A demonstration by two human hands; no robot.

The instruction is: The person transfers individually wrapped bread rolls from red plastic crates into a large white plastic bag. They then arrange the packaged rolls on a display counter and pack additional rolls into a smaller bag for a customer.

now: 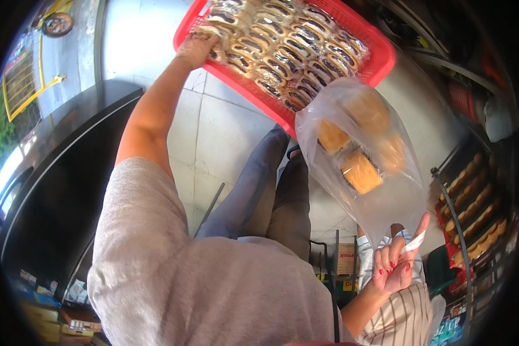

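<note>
A red plastic basket (251, 94) holds rows of cream-coloured pastries with dark filling (270, 73), wrapped in clear film. My left hand (198, 48) reaches over the basket's left edge onto the nearest wrapped pastries. Its fingertips are partly hidden, so whether it grips one is unclear. My right hand (393, 268), palm up with red nails, has curled fingers on the gathered end of a clear plastic bag (393, 203). One finger points outward, with a white strip beside it. Inside the bag are several golden square bread pieces (363, 173). The bag overlaps the basket's near corner.
Beside me on the right stands a person in striped clothing (398, 311). A rack of bread rolls on red trays (475, 207) is at the far right. On the left is a large black panel (65, 177). Pale floor tiles (218, 129) lie under the basket.
</note>
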